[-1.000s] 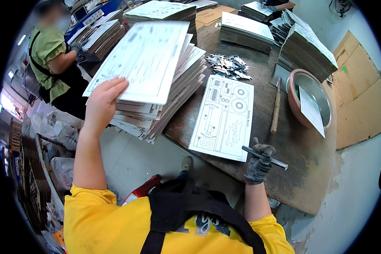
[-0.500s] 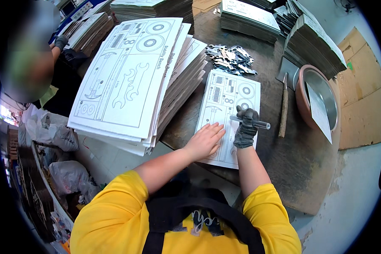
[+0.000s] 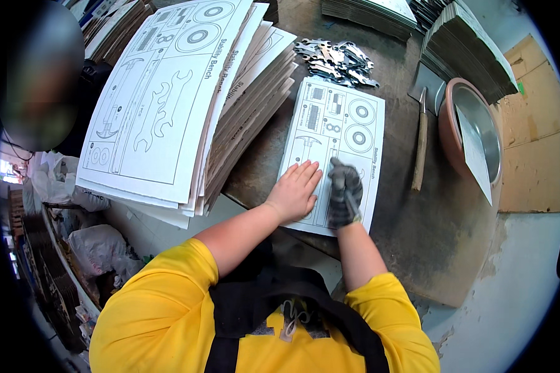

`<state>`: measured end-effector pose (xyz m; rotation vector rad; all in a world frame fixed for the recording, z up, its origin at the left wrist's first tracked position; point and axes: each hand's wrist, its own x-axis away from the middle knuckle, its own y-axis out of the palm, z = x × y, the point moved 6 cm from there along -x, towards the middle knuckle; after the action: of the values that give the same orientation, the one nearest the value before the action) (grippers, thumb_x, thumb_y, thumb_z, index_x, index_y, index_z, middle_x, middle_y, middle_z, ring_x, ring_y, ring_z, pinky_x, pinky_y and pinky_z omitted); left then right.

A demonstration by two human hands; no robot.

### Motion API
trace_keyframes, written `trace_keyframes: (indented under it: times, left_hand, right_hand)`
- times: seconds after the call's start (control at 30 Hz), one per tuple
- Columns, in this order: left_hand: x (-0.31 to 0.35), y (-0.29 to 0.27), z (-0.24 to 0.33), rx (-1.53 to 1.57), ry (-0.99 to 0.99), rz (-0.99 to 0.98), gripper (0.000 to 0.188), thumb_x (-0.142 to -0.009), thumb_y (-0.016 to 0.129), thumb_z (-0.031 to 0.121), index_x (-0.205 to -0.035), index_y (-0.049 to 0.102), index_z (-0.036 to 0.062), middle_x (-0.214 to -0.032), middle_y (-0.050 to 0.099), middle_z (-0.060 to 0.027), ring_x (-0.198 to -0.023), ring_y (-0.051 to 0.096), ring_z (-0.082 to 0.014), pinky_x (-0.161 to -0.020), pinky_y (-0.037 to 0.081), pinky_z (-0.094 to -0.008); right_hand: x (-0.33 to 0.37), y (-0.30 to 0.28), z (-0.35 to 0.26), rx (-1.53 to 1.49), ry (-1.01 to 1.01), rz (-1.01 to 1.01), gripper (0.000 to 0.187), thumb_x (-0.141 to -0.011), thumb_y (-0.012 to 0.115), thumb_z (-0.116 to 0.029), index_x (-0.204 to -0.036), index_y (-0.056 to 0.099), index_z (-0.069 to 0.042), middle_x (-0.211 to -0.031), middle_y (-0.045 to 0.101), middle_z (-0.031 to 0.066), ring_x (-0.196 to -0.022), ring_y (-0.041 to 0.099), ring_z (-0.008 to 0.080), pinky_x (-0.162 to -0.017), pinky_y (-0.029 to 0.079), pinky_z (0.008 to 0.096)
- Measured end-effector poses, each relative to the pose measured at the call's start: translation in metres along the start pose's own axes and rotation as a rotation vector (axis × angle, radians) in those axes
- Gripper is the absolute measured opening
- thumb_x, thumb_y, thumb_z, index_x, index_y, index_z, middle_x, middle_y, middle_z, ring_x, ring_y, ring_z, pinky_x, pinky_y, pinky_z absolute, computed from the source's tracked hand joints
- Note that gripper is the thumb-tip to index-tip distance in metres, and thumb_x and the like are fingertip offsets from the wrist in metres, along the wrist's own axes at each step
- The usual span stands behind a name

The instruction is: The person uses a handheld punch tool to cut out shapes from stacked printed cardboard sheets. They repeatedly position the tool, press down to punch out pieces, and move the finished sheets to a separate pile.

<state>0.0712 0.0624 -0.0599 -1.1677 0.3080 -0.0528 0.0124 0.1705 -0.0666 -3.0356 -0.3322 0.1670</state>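
Left fingers [image 3: 307,176] spread flat on a sheet [image 3: 336,127]; gloved right fingers [image 3: 343,180] curl round a blurred, part-hidden rod [image 3: 353,207].

White sheet [image 3: 333,143]: bright and even to our eyes, its printed lines crisp.
Gloved right hand [image 3: 344,194]: we see motion blur, and the metal bar [image 3: 353,206] in its grip smears into a streak.
Bare left hand [image 3: 294,191]: we find it sharper and softly lit.
Wrench pile [image 3: 337,62]: we catch small glints off the metal.
Bowl [image 3: 447,137]: its inside gives us a pale sheen.
Tabletop [image 3: 410,248]: we read it as much darker than the sheet.
Far-left bright patch [image 3: 11,169]: we get washed-out glare amid dim surroundings.
Co-worker [image 3: 43,81]: we see only a smeared blur.
Fisheye rim: black, and we see straight edges bow towards it.
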Motion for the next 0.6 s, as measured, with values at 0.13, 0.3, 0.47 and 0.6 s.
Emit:
trace_keyframes:
  times: [0.13,0.3,0.47,0.6]
  left_hand:
    - [0.001,-0.002,0.0,-0.018,0.001,-0.001,0.051,-0.076,0.051,0.022,-0.121,0.044,-0.0002,-0.131,0.039,-0.0162,-0.122,0.035,-0.0299,-0.102,0.027,-0.0418]
    - [0.003,0.005,0.002,-0.052,0.01,0.008,0.051,-0.077,0.05,0.022,-0.122,0.043,0.0007,-0.131,0.038,-0.0156,-0.123,0.034,-0.0286,-0.103,0.026,-0.0413]
    - [0.003,0.008,0.003,-0.08,0.008,-0.017,0.051,-0.078,0.05,0.023,-0.123,0.042,0.0014,-0.133,0.036,-0.015,-0.124,0.033,-0.0281,-0.104,0.024,-0.0406]
    - [0.004,0.009,-0.001,-0.039,-0.01,-0.032,0.052,-0.078,0.052,0.025,-0.123,0.042,0.0032,-0.133,0.036,-0.0154,-0.125,0.033,-0.0279,-0.104,0.024,-0.0401]
  right_hand:
    - [0.086,0.001,0.018,-0.511,0.192,-0.162,0.042,-0.081,0.061,-0.023,-0.11,0.047,0.004,-0.07,0.053,0.0061,-0.057,0.049,0.0118,-0.052,0.041,0.0208]
    - [0.136,0.002,-0.003,-0.68,0.437,-0.138,0.049,-0.079,0.06,-0.017,-0.118,0.04,0.006,-0.06,0.047,0.0034,-0.046,0.042,0.0098,-0.043,0.037,0.0171]
    - [0.131,-0.003,-0.012,-0.461,0.176,-0.226,0.025,-0.081,0.054,-0.017,-0.103,0.051,-0.005,-0.063,0.05,0.004,-0.057,0.051,0.0144,-0.056,0.044,0.0237]
    - [0.113,-0.015,-0.028,-0.187,0.021,-0.028,0.026,-0.087,0.052,-0.026,-0.072,0.052,-0.006,-0.069,0.054,0.0043,-0.079,0.059,0.0209,-0.073,0.047,0.034]
